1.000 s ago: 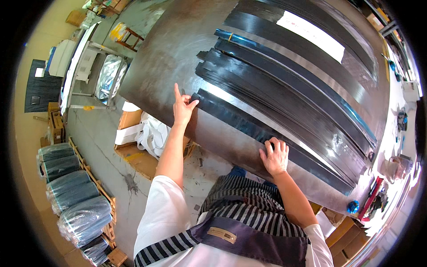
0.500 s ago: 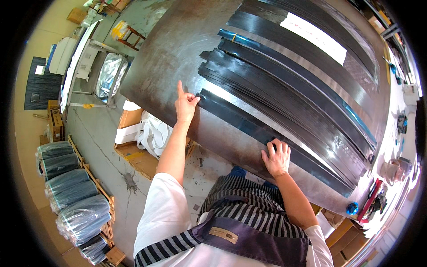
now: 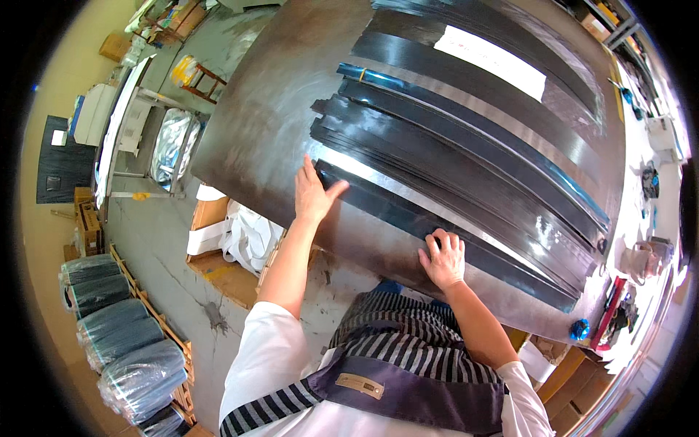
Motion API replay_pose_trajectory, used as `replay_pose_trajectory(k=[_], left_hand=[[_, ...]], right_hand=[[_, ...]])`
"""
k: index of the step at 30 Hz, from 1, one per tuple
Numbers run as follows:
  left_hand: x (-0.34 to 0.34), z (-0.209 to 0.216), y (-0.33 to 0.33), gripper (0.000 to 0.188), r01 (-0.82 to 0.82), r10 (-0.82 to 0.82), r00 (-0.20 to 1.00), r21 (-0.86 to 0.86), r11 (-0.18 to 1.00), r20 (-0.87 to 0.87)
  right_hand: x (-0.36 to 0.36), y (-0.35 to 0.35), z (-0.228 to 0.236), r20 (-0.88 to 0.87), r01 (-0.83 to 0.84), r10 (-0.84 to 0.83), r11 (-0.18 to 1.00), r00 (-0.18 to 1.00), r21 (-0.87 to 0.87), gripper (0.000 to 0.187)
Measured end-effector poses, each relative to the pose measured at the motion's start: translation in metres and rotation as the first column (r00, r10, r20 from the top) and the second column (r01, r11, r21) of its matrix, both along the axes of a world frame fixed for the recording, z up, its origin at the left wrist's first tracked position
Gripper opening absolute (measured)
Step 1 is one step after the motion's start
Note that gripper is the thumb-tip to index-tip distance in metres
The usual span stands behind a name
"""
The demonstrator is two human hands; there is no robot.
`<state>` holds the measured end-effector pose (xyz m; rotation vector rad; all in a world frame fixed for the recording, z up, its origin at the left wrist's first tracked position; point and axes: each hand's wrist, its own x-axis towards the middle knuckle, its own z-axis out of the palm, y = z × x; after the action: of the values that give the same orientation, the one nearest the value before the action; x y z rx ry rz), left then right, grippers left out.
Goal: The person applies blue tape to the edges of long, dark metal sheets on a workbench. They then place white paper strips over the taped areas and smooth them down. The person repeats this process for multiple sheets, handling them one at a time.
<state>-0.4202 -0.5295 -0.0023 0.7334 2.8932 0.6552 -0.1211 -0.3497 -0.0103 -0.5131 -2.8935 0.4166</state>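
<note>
A long, glossy dark strip (image 3: pixel 389 206) lies slantwise along the near side of a brown-grey metal table (image 3: pixel 255 109). My left hand (image 3: pixel 313 197) is at the strip's left end, its fingers extended and its thumb spread apart over the strip. Farther along, my right hand (image 3: pixel 444 264) rests its fingertips on the strip's near edge, fingers apart and slightly bent. Just beyond lies a stack of similar black strips (image 3: pixel 422 175) with uneven left ends. A shiny blue-black bundle (image 3: pixel 466 131), banded near its left end, runs behind the stack.
A white sheet (image 3: pixel 495 62) lies on dark strips at the back. A small blue object (image 3: pixel 579 329) sits at the table's right corner. Below the table's left edge stands a cardboard box (image 3: pixel 211 215) with white strapping. Plastic-wrapped rolls (image 3: pixel 142 371) stand on pallets at left.
My left hand has gone from pinching the strip's end with the index finger pointing out to having fingers extended and thumb apart. My right hand stays on the strip. The view has shifted slightly.
</note>
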Motion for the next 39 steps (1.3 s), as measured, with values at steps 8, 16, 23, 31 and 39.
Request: replay_pose_trajectory(k=[8, 16, 23, 31, 39], left_hand=[[0.004, -0.004, 0.007, 0.123, 0.025, -0.023, 1.000, -0.228, 0.973, 0.016], [0.014, -0.020, 0.002, 0.081, 0.097, -0.109, 0.969, -0.066, 0.993, -0.221], [0.184, 0.008, 0.091, 0.016, 0.627, -0.616, 0.776, 0.284, 0.726, -0.136], [0.213, -0.031, 0.114, 0.012, 0.540, -0.523, 0.839, 0.121, 0.833, -0.149], [0.376, 0.026, 0.247, 0.035, 0.707, -0.711, 0.700, 0.207, 0.676, -0.068]], right_hand=[[-0.001, -0.004, 0.005, 0.010, 0.001, -0.001, 1.000, 1.000, -0.019, 0.039], [0.053, 0.021, 0.030, -0.149, 0.062, -0.155, 0.868, 0.977, -0.492, 0.042], [0.277, 0.109, 0.022, -0.331, 0.816, -0.796, 0.567, 0.507, -0.113, 0.027], [0.371, 0.145, 0.001, -0.103, 0.861, -0.856, 0.509, 0.507, 0.010, 0.033], [0.377, 0.242, 0.015, -0.187, 0.817, -0.834, 0.548, 0.519, -0.180, 0.043]])
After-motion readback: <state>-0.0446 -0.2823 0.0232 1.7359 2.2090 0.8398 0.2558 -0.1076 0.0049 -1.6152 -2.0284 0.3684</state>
